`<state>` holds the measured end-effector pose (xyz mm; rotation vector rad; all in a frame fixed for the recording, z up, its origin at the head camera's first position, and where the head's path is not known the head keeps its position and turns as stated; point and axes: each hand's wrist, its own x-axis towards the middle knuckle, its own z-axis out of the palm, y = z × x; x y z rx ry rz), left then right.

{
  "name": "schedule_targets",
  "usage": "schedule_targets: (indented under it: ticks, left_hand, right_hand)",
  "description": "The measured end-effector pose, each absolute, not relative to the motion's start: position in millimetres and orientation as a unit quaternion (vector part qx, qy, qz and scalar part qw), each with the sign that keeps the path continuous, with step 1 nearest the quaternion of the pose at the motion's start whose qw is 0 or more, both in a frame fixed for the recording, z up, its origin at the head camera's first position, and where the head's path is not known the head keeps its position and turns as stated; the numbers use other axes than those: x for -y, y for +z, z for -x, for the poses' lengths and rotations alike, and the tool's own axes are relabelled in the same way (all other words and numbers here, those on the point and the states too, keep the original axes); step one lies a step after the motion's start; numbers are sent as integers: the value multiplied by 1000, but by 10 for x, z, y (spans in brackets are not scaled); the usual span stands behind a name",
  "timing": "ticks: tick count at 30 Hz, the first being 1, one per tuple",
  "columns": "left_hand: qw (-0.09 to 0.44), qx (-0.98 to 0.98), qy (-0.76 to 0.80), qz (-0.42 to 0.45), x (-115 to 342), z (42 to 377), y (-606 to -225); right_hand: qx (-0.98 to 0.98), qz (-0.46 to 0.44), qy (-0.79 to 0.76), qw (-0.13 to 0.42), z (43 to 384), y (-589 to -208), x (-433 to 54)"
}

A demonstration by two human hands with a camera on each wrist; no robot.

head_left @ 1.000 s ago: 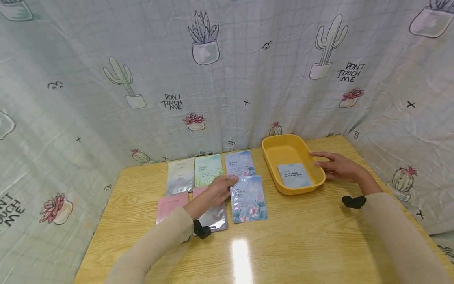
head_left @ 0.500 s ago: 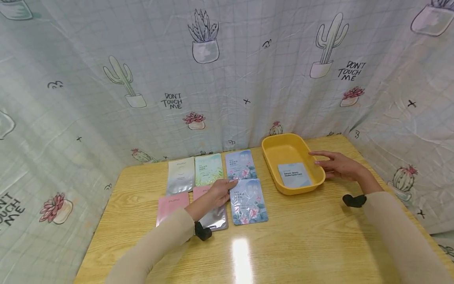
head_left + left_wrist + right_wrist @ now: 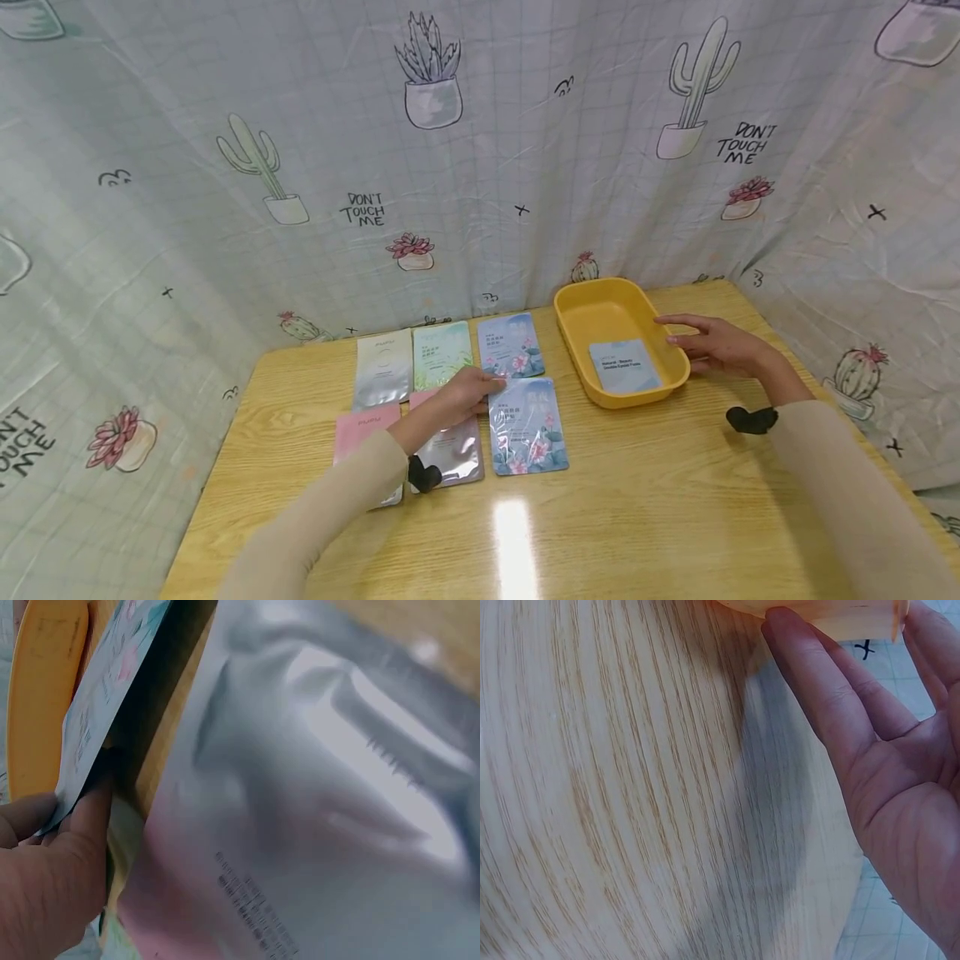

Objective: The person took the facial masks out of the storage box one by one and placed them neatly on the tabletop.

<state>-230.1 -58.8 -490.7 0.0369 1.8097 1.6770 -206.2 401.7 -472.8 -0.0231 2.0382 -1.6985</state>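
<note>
My left hand [image 3: 459, 397] pinches the top left corner of a blue face mask packet [image 3: 529, 429] printed with pink lotus flowers. In the left wrist view, thumb and fingers [image 3: 94, 814] hold this mask packet [image 3: 112, 697] from both sides, tilted with shadow under it. My right hand [image 3: 722, 345] is at the right side of a yellow tray [image 3: 603, 318], fingers extended. In the right wrist view, the straight fingertips [image 3: 784, 619] touch the tray's wall [image 3: 855, 619]. A small pale blue packet of eyelid pads [image 3: 626, 367] lies inside the tray.
Behind the held packet lies a matching blue packet [image 3: 512, 345]. Left of it are a green packet [image 3: 441, 350] and a cream-silver packet [image 3: 384, 367]. Two pink-silver packets, the nearer one [image 3: 457, 454] and the outer one [image 3: 365, 427], lie partly under the left arm. A patterned curtain [image 3: 465, 167] backs the table.
The held mask packet has come slightly toward me, off the matching blue packet that it overlapped, and lower to the table. The right hand stays at the tray.
</note>
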Motion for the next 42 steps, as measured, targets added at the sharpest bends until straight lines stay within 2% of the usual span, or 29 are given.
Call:
schedule_targets:
  ticks: [11, 22, 29, 42]
  left_hand:
    - [309, -807, 493, -98, 710, 2468, -4786]
    - [341, -805, 479, -77, 762, 2581, -4707]
    - [326, -814, 477, -57, 750, 2598, -4716]
    - [318, -819, 471, -81, 699, 2666, -4750]
  right_hand:
    - [-741, 6, -625, 245, 2064, -4731, -4015]
    - [-744, 3, -622, 245, 2078, -4720, -4017]
    - [-742, 0, -624, 245, 2086, -4714, -4017]
    - [-741, 0, -625, 246, 2079, -4710, -4008]
